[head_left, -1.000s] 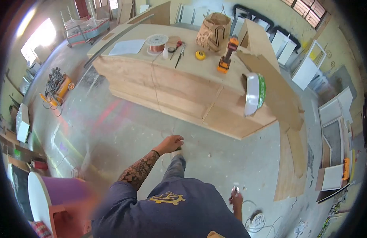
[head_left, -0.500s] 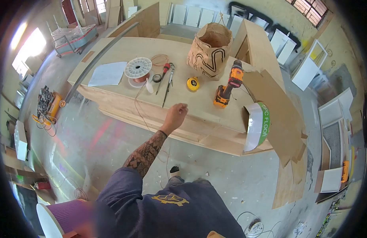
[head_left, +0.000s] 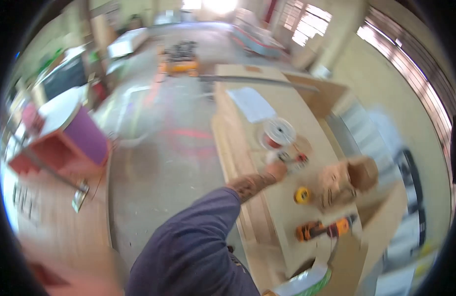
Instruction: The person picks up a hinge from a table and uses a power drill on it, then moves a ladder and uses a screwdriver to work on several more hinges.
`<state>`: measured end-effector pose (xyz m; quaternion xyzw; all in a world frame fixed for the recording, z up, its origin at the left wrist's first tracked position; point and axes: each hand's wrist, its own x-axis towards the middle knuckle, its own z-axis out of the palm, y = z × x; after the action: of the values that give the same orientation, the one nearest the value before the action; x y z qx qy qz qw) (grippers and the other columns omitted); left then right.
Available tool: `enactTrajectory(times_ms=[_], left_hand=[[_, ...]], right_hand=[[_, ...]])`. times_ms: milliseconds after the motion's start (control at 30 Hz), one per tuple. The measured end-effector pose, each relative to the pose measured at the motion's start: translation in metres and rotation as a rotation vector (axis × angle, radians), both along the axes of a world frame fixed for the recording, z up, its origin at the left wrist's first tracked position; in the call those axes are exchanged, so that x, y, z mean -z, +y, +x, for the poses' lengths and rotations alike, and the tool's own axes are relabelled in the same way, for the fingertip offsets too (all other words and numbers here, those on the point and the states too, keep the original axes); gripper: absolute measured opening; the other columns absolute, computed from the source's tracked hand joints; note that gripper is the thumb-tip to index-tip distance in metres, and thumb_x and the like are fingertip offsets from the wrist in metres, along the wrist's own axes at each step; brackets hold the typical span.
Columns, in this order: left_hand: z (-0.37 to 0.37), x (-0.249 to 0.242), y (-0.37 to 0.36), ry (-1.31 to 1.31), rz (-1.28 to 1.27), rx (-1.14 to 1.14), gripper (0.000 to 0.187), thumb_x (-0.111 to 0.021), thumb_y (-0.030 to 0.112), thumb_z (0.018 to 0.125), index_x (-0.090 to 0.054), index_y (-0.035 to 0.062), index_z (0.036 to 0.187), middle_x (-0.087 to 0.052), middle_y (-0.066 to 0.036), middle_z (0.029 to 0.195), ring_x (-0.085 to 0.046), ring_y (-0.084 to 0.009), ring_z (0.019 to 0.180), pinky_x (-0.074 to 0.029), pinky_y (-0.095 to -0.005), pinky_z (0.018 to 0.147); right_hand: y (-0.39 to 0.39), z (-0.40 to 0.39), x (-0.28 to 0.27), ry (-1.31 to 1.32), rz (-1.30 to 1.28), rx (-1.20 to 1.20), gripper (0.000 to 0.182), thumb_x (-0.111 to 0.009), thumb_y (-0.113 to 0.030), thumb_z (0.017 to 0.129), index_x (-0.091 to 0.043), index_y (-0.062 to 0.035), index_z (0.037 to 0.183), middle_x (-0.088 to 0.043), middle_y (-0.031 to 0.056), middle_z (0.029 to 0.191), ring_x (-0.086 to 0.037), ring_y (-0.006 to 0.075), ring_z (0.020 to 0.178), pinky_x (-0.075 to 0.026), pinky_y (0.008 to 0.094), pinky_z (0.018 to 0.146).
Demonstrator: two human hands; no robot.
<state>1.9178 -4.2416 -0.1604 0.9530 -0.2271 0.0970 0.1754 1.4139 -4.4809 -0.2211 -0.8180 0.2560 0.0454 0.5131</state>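
My left hand [head_left: 277, 170], at the end of a tattooed forearm, is over the near edge of the wooden workbench [head_left: 267, 197]. Motion smears its fingers, so their grip cannot be made out. Just beyond it lie a red-handled screwdriver [head_left: 302, 158] and a blurred dark tape roll [head_left: 283, 156]. A white spool of copper-coloured wire [head_left: 279, 132] stands farther along the bench. On the near side of the hand is a yellow tape measure [head_left: 302, 195], with an orange and black cordless drill [head_left: 326, 228] past it. My right hand is not visible.
A brown paper bag [head_left: 344, 180] stands at the bench's far side. Cardboard and a green-white carton piece [head_left: 307, 283] lie at the near end. A white sheet [head_left: 251, 104] lies beyond the spool. Purple curved furniture [head_left: 85, 130] and an orange machine [head_left: 181, 61] stand across the floor.
The head view has swung to the left, blurring the picture. My left hand has moved closer to the screwdriver and the spool.
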Motion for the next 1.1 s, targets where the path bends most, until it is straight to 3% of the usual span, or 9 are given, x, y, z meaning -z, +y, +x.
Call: enactTrajectory(times_ms=[367, 467, 700, 833, 900, 933, 967, 1033, 1100], left_hand=[[-0.170, -0.085, 0.099, 0.483, -0.492, 0.297, 0.015, -0.054, 0.012, 0.098, -0.059, -0.0013, 0.104, -0.067, -0.026, 0.096, -0.066, -0.0428, 0.093, -0.052, -0.0493, 0.084], [-0.244, -0.086, 0.178, 0.668, -0.784, 0.376, 0.014, -0.054, 0.013, 0.104, -0.059, 0.0005, 0.105, -0.064, -0.010, 0.087, -0.062, -0.0224, 0.079, -0.052, -0.0397, 0.074], [-0.466, -0.097, 0.388, 0.965, -1.285, 0.004, 0.046, -0.056, 0.023, 0.103, -0.058, 0.0059, 0.146, -0.062, -0.004, 0.097, -0.055, -0.0095, 0.070, -0.050, -0.0292, 0.060], [-0.590, -0.049, 0.466, 1.027, -1.383, -0.567, 0.029, -0.060, 0.024, 0.102, -0.073, 0.0035, 0.119, -0.073, -0.007, 0.095, -0.073, -0.0144, 0.082, -0.061, -0.0315, 0.071], [-0.644, 0.081, 0.507, 0.912, -1.744, -0.223, 0.030, -0.062, 0.024, 0.101, -0.074, 0.0020, 0.118, -0.077, -0.011, 0.102, -0.077, -0.0186, 0.093, -0.065, -0.0351, 0.080], [-0.675, 0.053, 0.514, 0.806, -1.865, -0.301, 0.030, -0.062, 0.020, 0.103, -0.072, -0.0006, 0.122, -0.078, -0.013, 0.104, -0.078, -0.0193, 0.092, -0.065, -0.0352, 0.078], [-0.692, 0.018, 0.519, 0.808, -1.523, -0.816, 0.030, -0.062, 0.017, 0.105, -0.070, -0.0025, 0.127, -0.078, -0.011, 0.101, -0.077, -0.0187, 0.089, -0.063, -0.0333, 0.077], [-0.735, 0.001, 0.545, 0.621, -1.041, -0.827, 0.030, -0.061, 0.019, 0.108, -0.070, -0.0031, 0.126, -0.078, -0.008, 0.097, -0.075, -0.0168, 0.086, -0.061, -0.0324, 0.076], [-0.766, -0.008, 0.568, 0.569, -1.201, -0.863, 0.031, -0.062, 0.022, 0.108, -0.071, -0.0030, 0.124, -0.077, -0.006, 0.096, -0.073, -0.0155, 0.083, -0.059, -0.0321, 0.075]], right_hand=[[0.202, 0.287, 0.039, -0.081, 0.322, -0.877, 0.042, -0.075, -0.028, 0.095, -0.061, 0.0004, 0.122, -0.071, 0.0117, 0.088, -0.069, 0.0200, 0.073, -0.057, 0.0355, 0.066], [0.261, 0.301, 0.046, -0.090, 0.369, -0.979, 0.043, -0.075, -0.028, 0.095, -0.060, 0.0004, 0.122, -0.071, 0.0117, 0.088, -0.069, 0.0201, 0.073, -0.057, 0.0355, 0.067], [0.370, 0.276, 0.063, -0.085, 0.420, -1.073, 0.044, -0.075, -0.029, 0.095, -0.060, 0.0004, 0.123, -0.071, 0.0116, 0.088, -0.069, 0.0203, 0.075, -0.057, 0.0357, 0.069], [0.433, 0.209, 0.070, -0.041, 0.438, -1.077, 0.044, -0.075, -0.030, 0.095, -0.059, 0.0004, 0.124, -0.071, 0.0116, 0.088, -0.070, 0.0205, 0.076, -0.058, 0.0357, 0.070], [0.421, 0.160, 0.065, 0.024, 0.400, -1.054, 0.045, -0.075, -0.030, 0.095, -0.059, 0.0004, 0.124, -0.071, 0.0116, 0.088, -0.070, 0.0205, 0.076, -0.058, 0.0358, 0.071], [0.404, 0.140, 0.068, 0.061, 0.373, -1.042, 0.045, -0.075, -0.030, 0.095, -0.059, 0.0004, 0.124, -0.071, 0.0116, 0.088, -0.070, 0.0206, 0.076, -0.058, 0.0358, 0.071], [0.393, 0.119, 0.071, 0.094, 0.354, -1.031, 0.045, -0.075, -0.030, 0.095, -0.059, 0.0004, 0.124, -0.071, 0.0116, 0.088, -0.070, 0.0206, 0.077, -0.058, 0.0358, 0.071], [0.387, 0.082, 0.070, 0.140, 0.335, -1.011, 0.045, -0.075, -0.030, 0.095, -0.058, 0.0004, 0.124, -0.071, 0.0115, 0.088, -0.070, 0.0207, 0.077, -0.058, 0.0358, 0.072], [0.383, 0.053, 0.075, 0.172, 0.330, -0.995, 0.045, -0.075, -0.030, 0.095, -0.058, 0.0004, 0.124, -0.071, 0.0115, 0.088, -0.070, 0.0207, 0.077, -0.058, 0.0359, 0.072]])
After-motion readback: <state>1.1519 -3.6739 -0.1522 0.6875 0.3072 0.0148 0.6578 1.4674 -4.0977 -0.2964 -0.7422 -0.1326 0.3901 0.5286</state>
